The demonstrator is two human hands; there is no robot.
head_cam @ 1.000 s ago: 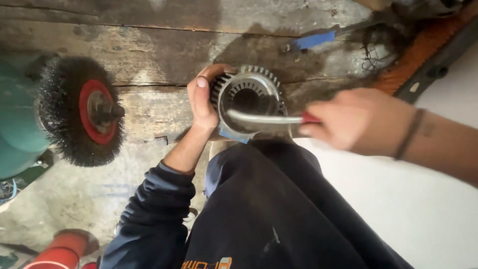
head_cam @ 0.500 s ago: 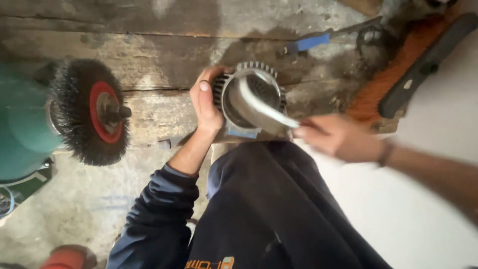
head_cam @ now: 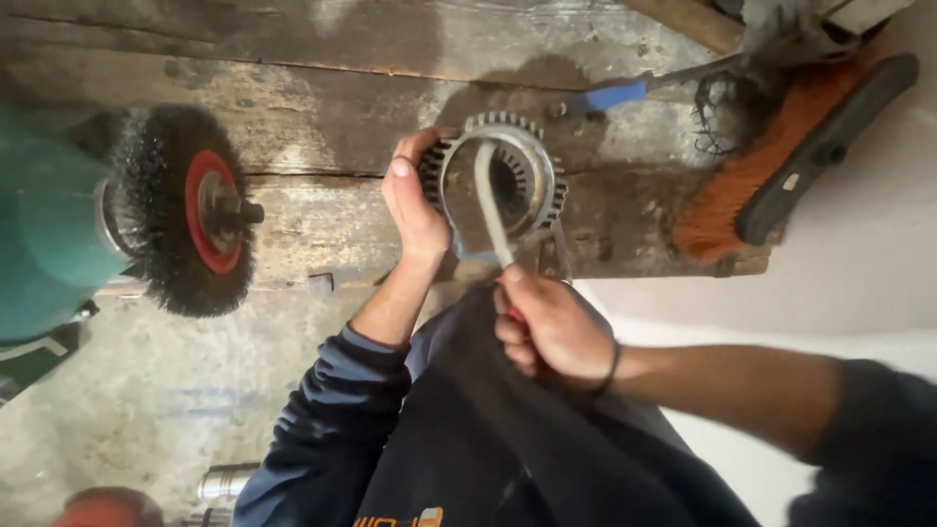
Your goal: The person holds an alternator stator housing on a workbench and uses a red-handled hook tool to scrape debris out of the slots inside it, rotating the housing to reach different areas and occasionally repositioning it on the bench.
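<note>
My left hand [head_cam: 414, 205] grips the left side of a round toothed metal ring [head_cam: 500, 179], a slotted motor core held on edge against my knee. My right hand [head_cam: 551, 327] is closed on the red handle of a flat grey blade tool [head_cam: 491, 205]. The blade reaches up through the ring's opening, its tip near the upper inner wall. My dark trouser leg [head_cam: 508, 429] sits just below both hands.
A black wire brush wheel [head_cam: 185, 210] with a red hub spins out from a green machine [head_cam: 49, 234] at the left. An orange-bristled broom [head_cam: 781, 161] lies at the upper right. A blue-handled tool [head_cam: 610, 96] rests on the worn wooden boards [head_cam: 293, 88].
My right hand has swung down and left, from the right of the ring to just below it. The blade has turned from lying across the ring to pointing up into it.
</note>
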